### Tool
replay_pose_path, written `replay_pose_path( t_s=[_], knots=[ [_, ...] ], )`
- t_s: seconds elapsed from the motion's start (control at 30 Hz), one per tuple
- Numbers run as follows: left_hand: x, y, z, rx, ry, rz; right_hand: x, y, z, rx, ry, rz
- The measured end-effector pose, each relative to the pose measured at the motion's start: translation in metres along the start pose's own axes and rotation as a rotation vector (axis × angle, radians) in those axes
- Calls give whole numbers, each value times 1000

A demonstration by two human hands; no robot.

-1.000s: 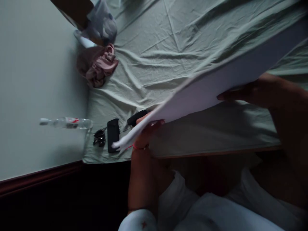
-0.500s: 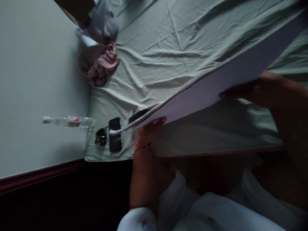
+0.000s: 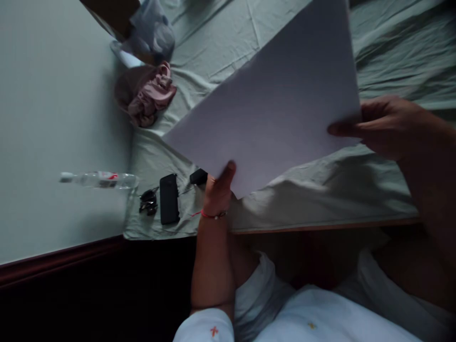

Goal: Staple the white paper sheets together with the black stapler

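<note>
A large white sheet of paper is held up above the bed, its face turned toward me. My left hand pinches its near lower edge, thumb on top; a red string bracelet circles that wrist. My right hand grips the sheet's right edge with fingers closed on it. Beneath the paper lies a wrinkled pale green bedsheet.
Near the bed's left corner lie a black phone, sunglasses and a small black object. A clear plastic bottle lies by the wall. A pink crumpled cloth and a plastic bag sit farther back.
The paper, seen almost edge-on before, has tilted up so its flat face now shows. Both hands kept their hold; the left thumb shifted onto the sheet's near edge.
</note>
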State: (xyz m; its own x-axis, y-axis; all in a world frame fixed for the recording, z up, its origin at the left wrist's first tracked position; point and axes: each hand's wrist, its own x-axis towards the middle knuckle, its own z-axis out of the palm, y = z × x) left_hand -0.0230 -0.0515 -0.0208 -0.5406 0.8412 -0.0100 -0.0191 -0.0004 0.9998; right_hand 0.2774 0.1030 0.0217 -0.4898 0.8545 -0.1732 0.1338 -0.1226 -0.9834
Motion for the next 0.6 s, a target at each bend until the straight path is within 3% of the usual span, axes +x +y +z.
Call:
replay_pose_path(
  t_s=[0.17,0.33,0.43,0.5,0.6],
  knots=[
    [0,6,9,-106,-47,-100,0,1,3,74,-4,45],
    [2,5,10,-100,-6,-137,4,7,6,80,-21,133],
    [1,4,10,-91,-2,-165,5,8,8,69,56,92],
    [0,4,9,-71,3,-147,5,8,10,70,125,28],
    [-4,4,3,51,80,5,3,7,8,74,142,-53]
  ],
)
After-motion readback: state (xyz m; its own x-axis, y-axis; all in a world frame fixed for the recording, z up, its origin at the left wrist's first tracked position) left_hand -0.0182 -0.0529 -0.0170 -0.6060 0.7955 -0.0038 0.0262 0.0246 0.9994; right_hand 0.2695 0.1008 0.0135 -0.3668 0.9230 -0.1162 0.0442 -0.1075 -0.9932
